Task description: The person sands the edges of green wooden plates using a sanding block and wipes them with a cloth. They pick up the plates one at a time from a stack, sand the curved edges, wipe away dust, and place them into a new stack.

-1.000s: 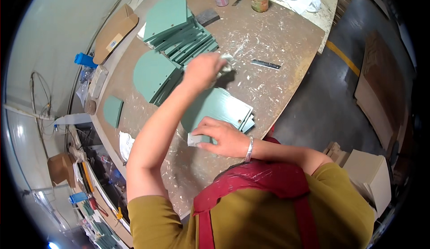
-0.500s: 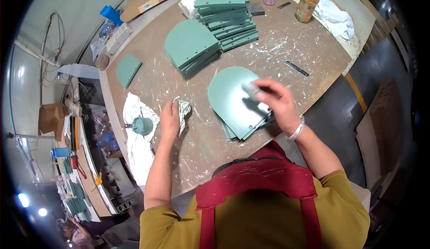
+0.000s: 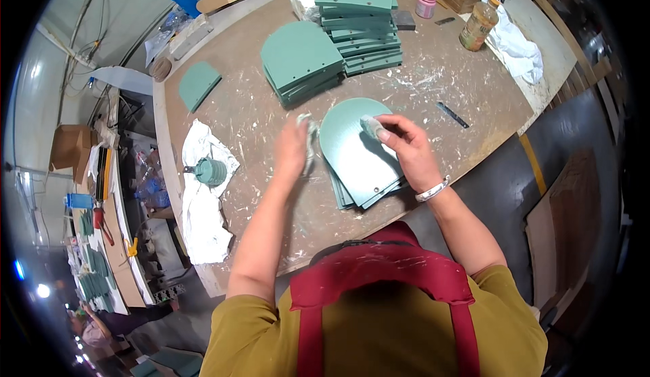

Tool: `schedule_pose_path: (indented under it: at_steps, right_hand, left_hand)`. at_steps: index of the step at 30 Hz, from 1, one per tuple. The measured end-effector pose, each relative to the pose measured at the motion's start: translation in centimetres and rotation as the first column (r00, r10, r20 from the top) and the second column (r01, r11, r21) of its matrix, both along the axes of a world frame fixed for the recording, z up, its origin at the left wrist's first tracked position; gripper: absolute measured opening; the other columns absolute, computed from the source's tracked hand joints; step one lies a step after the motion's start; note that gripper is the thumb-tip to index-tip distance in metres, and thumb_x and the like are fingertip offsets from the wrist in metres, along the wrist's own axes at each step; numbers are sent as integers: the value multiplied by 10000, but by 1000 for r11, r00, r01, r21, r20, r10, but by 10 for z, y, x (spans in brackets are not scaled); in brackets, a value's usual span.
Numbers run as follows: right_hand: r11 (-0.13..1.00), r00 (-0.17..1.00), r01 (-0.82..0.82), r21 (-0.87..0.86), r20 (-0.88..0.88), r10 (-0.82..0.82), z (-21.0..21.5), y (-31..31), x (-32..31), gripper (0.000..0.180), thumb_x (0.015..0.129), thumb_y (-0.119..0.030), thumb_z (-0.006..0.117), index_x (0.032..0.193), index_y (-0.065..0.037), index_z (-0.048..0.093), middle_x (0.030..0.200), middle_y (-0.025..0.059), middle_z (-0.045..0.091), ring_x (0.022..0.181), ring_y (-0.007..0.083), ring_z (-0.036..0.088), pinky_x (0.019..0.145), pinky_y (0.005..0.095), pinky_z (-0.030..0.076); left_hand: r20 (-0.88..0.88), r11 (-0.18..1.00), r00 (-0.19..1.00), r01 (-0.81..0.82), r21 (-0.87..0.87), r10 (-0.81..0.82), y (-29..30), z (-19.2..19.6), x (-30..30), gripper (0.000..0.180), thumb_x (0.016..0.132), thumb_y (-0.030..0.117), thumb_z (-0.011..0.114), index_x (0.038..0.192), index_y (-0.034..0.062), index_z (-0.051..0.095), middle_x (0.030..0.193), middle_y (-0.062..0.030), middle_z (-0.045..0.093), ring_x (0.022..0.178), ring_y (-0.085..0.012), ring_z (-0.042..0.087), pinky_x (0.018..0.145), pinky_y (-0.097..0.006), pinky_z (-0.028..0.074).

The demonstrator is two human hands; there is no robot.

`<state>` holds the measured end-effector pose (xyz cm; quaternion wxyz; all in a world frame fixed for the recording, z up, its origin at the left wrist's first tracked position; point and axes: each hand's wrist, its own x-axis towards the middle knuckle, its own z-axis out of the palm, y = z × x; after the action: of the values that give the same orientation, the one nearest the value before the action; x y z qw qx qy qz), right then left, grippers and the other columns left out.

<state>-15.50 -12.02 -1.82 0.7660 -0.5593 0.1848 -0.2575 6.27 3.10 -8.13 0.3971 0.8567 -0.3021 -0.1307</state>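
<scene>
Mid-frame, over the green panel (image 3: pixel 349 160), the right hand (image 3: pixel 413 151) pinches a block (image 3: pixel 370 127), seemingly leaving its underside free, while the left hand (image 3: pixel 291 148) clutches a cloth (image 3: pixel 311 145).

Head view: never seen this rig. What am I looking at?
No robot here: a person works bare-handed, filmed by the left of two fisheye cameras worn on their head, looking down, so straight edges bend. The left hand, slightly blurred, holds a crumpled pale cloth. The right hand holds a small grey-green block over a stack of flat, round-topped green panels; contact is unclear. Also on the scuffed brown tabletop: more green panels, a white cloth bearing a round green object, a pink jar.
</scene>
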Motion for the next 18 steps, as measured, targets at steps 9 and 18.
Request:
schedule_pose_path:
  at_steps: [9, 18]
  right_hand:
    - [980, 995, 2, 197, 99, -22, -10, -67, -38, 334, 971, -186, 607, 1259, -19, 584, 1224, 95, 646, 1135, 195, 615, 1029, 387, 473]
    - [901, 960, -272, 339, 154, 232, -11, -46, -36, 308, 977, -123, 588, 1247, 25, 594, 1192, 93, 666, 1102, 163, 612, 1027, 336, 452]
  left_hand:
    - [573, 982, 819, -111, 155, 2, 46, 51, -34, 474, 942, 399, 626, 1154, -25, 616, 1178, -220, 620, 1052, -403, 589, 907, -414, 477]
    - [-436, 991, 894, -131, -28, 106, 34, 49, -138, 345, 925, 268, 709, 1081, -18, 595, 833, -76, 646, 786, -136, 620, 713, -286, 499]
